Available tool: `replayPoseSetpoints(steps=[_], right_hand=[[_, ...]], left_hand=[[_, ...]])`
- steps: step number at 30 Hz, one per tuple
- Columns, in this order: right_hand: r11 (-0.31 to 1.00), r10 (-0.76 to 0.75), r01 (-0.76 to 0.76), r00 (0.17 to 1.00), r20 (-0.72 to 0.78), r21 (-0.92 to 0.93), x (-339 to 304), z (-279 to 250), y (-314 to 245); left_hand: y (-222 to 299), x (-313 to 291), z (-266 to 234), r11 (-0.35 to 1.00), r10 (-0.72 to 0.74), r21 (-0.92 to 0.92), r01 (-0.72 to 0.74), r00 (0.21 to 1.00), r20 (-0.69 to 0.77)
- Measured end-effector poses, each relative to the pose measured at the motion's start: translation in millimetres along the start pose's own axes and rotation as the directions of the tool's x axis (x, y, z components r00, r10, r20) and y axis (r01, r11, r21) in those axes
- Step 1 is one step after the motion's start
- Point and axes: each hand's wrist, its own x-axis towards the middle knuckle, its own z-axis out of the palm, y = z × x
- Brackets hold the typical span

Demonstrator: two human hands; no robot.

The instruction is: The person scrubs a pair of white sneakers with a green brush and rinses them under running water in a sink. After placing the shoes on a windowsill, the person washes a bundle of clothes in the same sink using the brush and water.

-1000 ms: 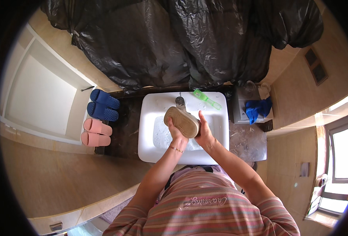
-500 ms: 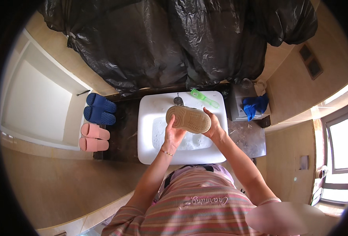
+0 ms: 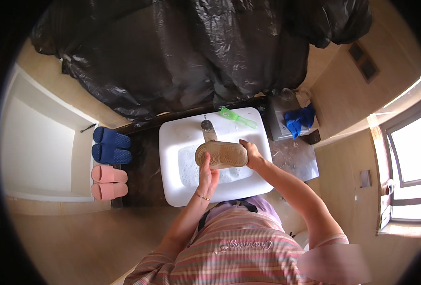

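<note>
Between both hands is a tan-soled shoe (image 3: 224, 155), held sole up over the white sink (image 3: 168, 183). My left hand (image 3: 207, 175) grips one rounded end, its thumb across the ridged sole and its fingers beneath. At the other end my right hand (image 3: 252, 154) is closed around the edge, most of its fingers hidden behind the shoe. The shoe's upper is turned down out of sight. Soapy water (image 3: 187, 166) with bubbles lies in the basin below. Just beyond the shoe stands the metal faucet (image 3: 207, 127). A green brush (image 3: 238, 118) rests on the sink's far rim.
Blue slippers (image 3: 110, 145) and pink slippers (image 3: 109, 183) stand at the left by a white recess (image 3: 44, 142). Right of the sink, a blue cloth (image 3: 300, 121) lies on a grey box (image 3: 278, 126). Black plastic sheeting (image 3: 172, 52) hangs across the far side.
The view has shifted slightly, so the surroundings sit a little differently. The shoe is now nearer me relative to the faucet, which shows more fully. Both hands keep their hold.
</note>
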Motion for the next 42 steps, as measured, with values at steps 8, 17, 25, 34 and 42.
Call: replayPoseSetpoints(steps=[8,17,25,34,42], right_hand=[[0.705,-0.426,0.507,0.862,0.275,-0.497,-11.2,-50.2,62.3],[0.858,-0.041,0.043,0.999,-0.015,0.512,-27.0,-27.0,73.3],[0.997,-0.038,0.046,0.992,0.121,-0.058,-62.9,-108.1,73.1],[0.957,-0.177,0.041,0.867,0.466,0.289,-231.0,-256.9,67.7],[0.320,-0.947,0.774,0.256,-0.192,-0.546,-331.7,-337.5,87.8]], left_hand=[[4.1,6.7,-10.6,0.974,-0.108,0.191,0.120,0.991,-0.075],[-1.7,-4.2,-14.5,0.911,-0.287,0.264,0.316,0.947,-0.144],[-17.4,-43.5,25.4,0.912,-0.192,0.375,0.164,0.981,0.038],[-146.3,-114.3,68.1,0.792,-0.476,0.554,0.255,0.827,0.300],[-286.0,-189.0,151.9,0.632,-0.769,0.556,0.540,0.527,0.363]])
